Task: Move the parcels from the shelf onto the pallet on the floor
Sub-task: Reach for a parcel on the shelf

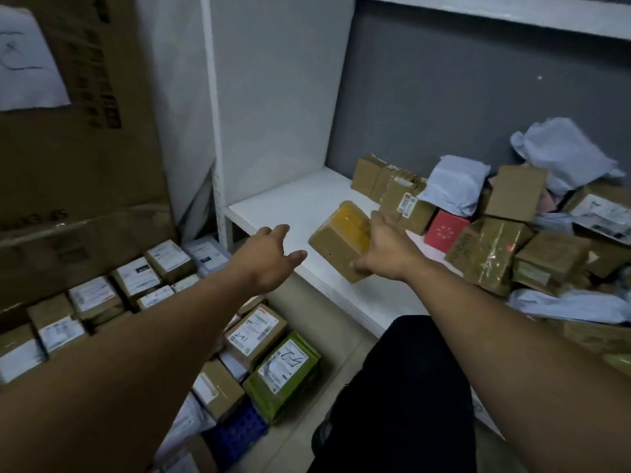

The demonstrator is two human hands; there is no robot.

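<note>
the blue pallet (pixel 235 435) is mostly buried under labelled boxes (pixel 256 336); only a gridded corner shows. the right hand (pixel 386 254) grasps a brown parcel (pixel 338 244) with yellow tape, tilted over the white shelf (pixel 290 206) near its front edge, with the fingers partly hidden behind it. the left hand (pixel 269 257) is released, fingers spread, just beside. bare shelf lies to the left; a heap of parcels (pixel 495 240), cut off at the right, crowds the other side.

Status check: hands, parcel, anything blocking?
Right hand grips yellow-taped box, tilted at shelf front. Left hand open, empty, alongside. Parcel pile just right; nothing blocking.
</note>
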